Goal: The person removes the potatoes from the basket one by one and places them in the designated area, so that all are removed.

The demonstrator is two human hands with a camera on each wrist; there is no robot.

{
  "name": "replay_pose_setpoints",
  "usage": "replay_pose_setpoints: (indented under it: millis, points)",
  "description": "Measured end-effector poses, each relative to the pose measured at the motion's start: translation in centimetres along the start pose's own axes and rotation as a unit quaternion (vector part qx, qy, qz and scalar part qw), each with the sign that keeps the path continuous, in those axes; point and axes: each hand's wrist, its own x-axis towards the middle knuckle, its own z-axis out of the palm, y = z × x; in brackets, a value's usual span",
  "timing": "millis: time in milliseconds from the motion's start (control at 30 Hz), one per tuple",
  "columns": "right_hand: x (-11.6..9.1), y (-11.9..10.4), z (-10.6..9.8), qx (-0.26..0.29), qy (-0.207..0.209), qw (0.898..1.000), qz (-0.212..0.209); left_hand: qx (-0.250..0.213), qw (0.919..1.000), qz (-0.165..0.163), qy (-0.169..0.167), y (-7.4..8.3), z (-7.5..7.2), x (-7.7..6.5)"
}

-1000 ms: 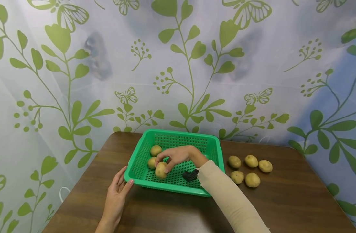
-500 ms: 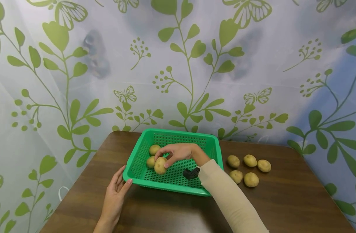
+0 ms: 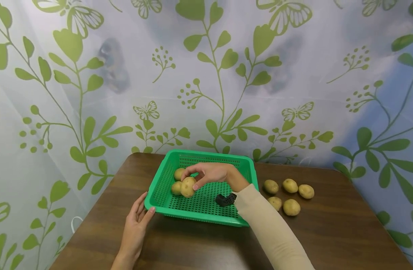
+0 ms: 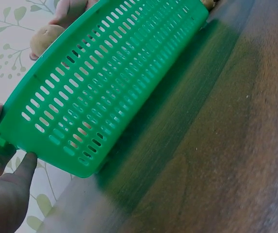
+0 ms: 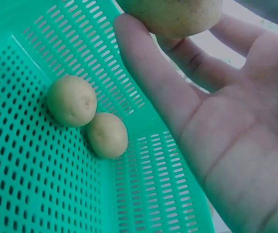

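Observation:
A green slotted plastic basket (image 3: pixel 206 218) stands on the table. My left hand (image 3: pixel 134 225) grips its front left corner, thumb and fingers about the rim, also seen in the left wrist view. Over the basket's left part, my right hand (image 3: pixel 211 174) pinches a potato (image 3: pixel 188 186) between thumb and fingers. In the right wrist view that potato (image 5: pixel 177 17) is held above the basket floor. Two more potatoes lie inside near the left wall, a back potato (image 3: pixel 179 174) and a front potato (image 3: pixel 176 188), partly covered in the head view.
Several loose potatoes (image 3: pixel 291 207) lie on the brown wooden table (image 3: pixel 334 232) to the right of the basket. A patterned curtain (image 3: pixel 206 93) hangs behind the table. A black perforated piece (image 3: pixel 226 200) sits at my right wrist.
My right hand has lifted slightly with the potato, up and away from the basket floor. The left hand keeps its hold on the corner.

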Motion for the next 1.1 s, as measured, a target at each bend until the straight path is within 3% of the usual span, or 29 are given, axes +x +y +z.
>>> replay_pose_setpoints:
  millis: [500,1100]
  points:
    - [-3.0,-1.2,-0.2,-0.043,0.013,0.998,0.035,0.001,1.0,-0.001,0.0,-0.1,-0.1,0.0]
    - [-7.1,-1.5,-0.6,-0.048,0.037,0.995,0.077,-0.001,1.0,-0.003,-0.002,0.1,0.0,-0.1]
